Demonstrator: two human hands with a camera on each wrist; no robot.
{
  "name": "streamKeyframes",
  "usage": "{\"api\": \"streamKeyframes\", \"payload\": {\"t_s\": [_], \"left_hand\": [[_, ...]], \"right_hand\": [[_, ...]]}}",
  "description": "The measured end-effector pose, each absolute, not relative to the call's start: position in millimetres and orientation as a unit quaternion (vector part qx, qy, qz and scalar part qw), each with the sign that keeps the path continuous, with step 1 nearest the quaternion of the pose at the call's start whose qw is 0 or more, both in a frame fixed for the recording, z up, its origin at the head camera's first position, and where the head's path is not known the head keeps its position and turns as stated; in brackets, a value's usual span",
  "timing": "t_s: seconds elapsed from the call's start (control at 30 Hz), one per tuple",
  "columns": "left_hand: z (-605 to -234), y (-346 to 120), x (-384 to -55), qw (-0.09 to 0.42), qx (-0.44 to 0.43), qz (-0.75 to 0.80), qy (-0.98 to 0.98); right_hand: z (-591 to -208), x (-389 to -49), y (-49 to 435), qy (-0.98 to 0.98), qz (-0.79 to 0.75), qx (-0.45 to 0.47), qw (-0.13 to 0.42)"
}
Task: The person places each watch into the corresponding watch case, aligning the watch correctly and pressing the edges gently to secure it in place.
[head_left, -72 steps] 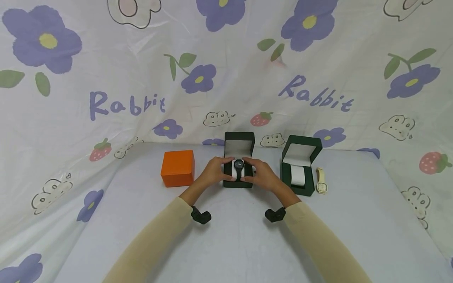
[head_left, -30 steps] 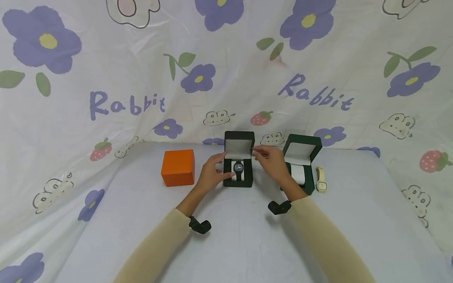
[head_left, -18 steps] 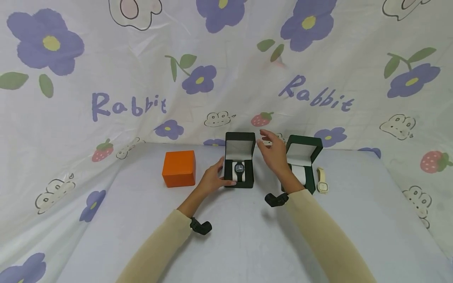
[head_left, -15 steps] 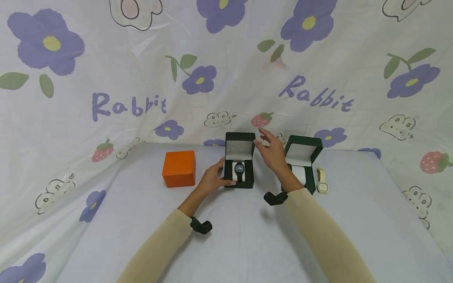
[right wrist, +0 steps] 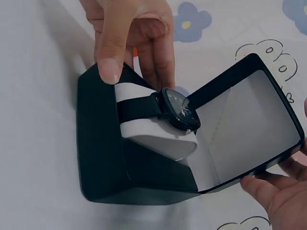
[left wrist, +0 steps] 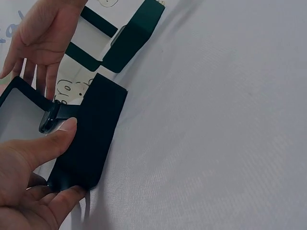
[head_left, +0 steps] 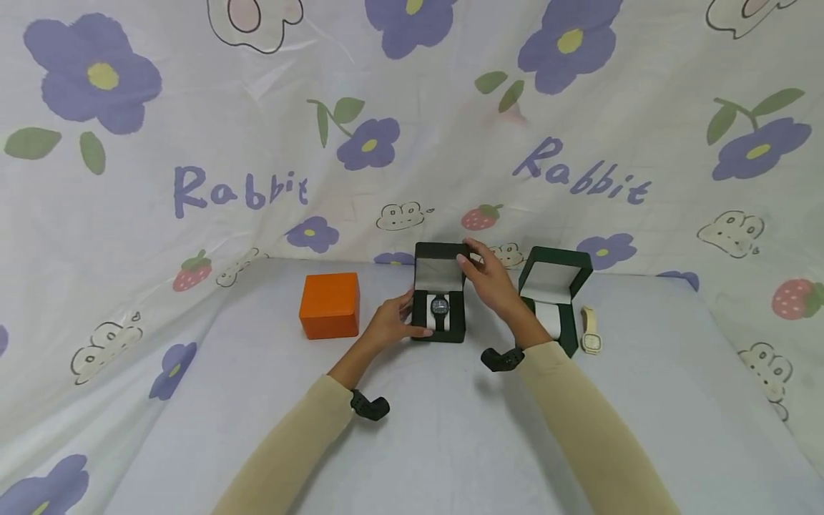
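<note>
A dark green watch box [head_left: 457, 323] stands with its lid [head_left: 440, 249] raised. Inside, a black wristwatch [right wrist: 180, 108] is wrapped round a white cushion [right wrist: 136, 89]. My left hand [head_left: 388, 322] grips the base at its left side, thumb over the front edge and fingers along the side, as the left wrist view shows. My right hand [head_left: 494, 282] holds the lid's right edge, thumb at the rim and fingers behind it. Part of those fingers is hidden by the lid.
An orange box [head_left: 330, 306] sits to the left. On the right, a second green watch box [head_left: 569, 330] stands with its lid up and a white cushion [head_left: 548, 320] inside; a gold wristwatch [head_left: 590, 332] lies beside it. A patterned cloth [head_left: 412, 143] hangs behind the table.
My right hand left the watch and base, rose beside the box, then closed onto the lid's right edge. My left hand slid slightly lower on the base. The lid stays raised.
</note>
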State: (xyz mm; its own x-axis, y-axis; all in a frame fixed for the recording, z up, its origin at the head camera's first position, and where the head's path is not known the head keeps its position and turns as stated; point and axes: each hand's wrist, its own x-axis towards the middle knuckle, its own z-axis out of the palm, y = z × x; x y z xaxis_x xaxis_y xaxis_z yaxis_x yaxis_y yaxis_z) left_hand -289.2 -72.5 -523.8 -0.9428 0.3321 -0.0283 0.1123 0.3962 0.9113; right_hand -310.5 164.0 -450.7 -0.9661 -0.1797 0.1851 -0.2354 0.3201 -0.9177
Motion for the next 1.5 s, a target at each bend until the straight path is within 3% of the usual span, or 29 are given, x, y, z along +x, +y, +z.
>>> {"api": "streamKeyframes", "payload": {"t_s": [0.6, 1.5], "left_hand": [[-522.9, -73.4, -288.2, 0.11, 0.136, 0.555, 0.813], [-526.9, -74.8, -293.1, 0.125, 0.124, 0.577, 0.798]], "right_hand": [[-452.1, -313.1, 160.5, -0.813, 0.572, 0.104, 0.022], [-464.4, -296.6, 158.1, -0.82, 0.553, 0.124, 0.077]]}}
